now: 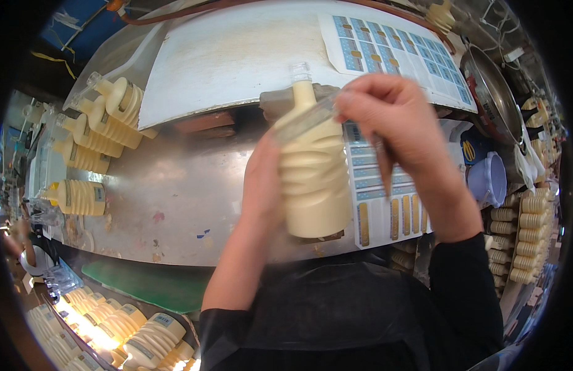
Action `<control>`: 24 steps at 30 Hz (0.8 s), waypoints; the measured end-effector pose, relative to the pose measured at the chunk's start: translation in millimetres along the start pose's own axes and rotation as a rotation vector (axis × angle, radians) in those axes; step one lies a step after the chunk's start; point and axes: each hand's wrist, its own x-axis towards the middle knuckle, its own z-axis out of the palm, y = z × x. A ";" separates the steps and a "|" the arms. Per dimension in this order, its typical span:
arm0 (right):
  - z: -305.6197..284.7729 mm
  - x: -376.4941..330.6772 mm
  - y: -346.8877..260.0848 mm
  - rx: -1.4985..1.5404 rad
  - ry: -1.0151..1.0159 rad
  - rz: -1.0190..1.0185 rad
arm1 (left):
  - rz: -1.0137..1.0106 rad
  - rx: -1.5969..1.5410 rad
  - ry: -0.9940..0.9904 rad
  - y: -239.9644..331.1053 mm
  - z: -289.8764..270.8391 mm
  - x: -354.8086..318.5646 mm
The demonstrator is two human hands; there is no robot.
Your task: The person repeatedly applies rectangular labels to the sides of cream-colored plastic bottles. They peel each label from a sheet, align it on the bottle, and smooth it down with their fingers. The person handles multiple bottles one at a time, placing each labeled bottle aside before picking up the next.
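Observation:
A cream bottle [314,179] with wavy ridges and a clear top lies on the bench in front of me, its neck over a grey block [275,106]. My left hand [262,182] is pressed along the bottle's left side, fingertips at one end of a label strip [306,122]. That translucent strip slants across the bottle's shoulder. Thumb and forefinger of my right hand [388,108] pinch its upper right end. A thin brown pointed thing [383,167] hangs below that hand, too blurred to name.
Printed label sheets [385,46] lie on the white board [237,55]; another label sheet [398,213] sits right of the bottle. Several cream bottles [91,133] stand at the left. A metal pan [494,93] and a lavender bucket [487,179] are at the right. More bottles [153,340] fill the lower left.

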 end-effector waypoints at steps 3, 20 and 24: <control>16.1 -5.6 44.7 0.106 0.067 0.142 | 0.069 -0.025 0.105 13.4 14.3 -8.1; 19.5 -15.3 83.7 0.355 0.224 0.133 | 0.230 0.269 0.212 5.2 7.3 13.6; 19.6 -14.2 86.9 0.335 0.214 0.118 | 0.199 0.241 0.216 5.2 12.0 11.5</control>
